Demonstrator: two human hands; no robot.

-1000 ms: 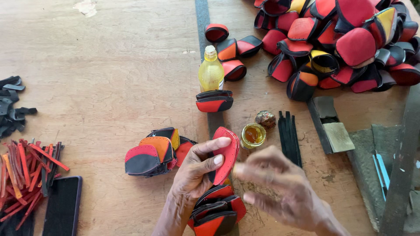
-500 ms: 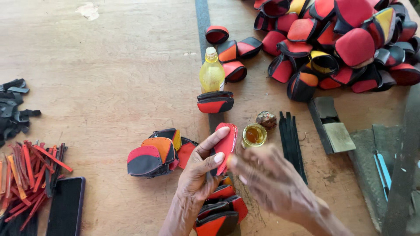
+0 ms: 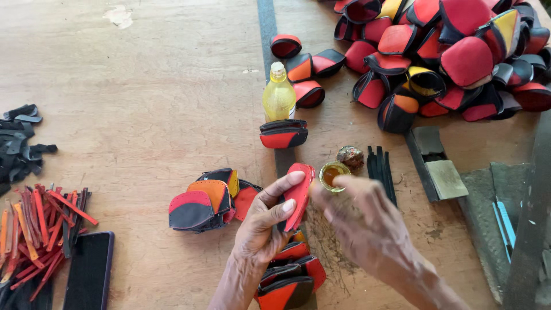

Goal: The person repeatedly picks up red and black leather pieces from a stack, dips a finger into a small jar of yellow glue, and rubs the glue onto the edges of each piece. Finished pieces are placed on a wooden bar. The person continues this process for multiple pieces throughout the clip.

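Yellow plastic bottle (image 3: 279,95) standing mid-bench, big heap of red and black pouches (image 3: 453,54) far right, bundle of red and orange strips (image 3: 43,229) at left, dark phone (image 3: 88,278) beside it, black scraps (image 3: 20,140) at the left edge

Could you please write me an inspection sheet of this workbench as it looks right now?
Surface: bare wooden bench, stained near the hands.
Job's things: red pouch piece pinched in left hand; right hand, blurred, at its edge beside small open jar of amber paste.
Clutter: yellow bottle; pile of pouches top right; pouches by left hand; coloured strips; dark phone.
Grippers: bare hands only.
Cables: nothing seen.
Surroundings: nothing seen.
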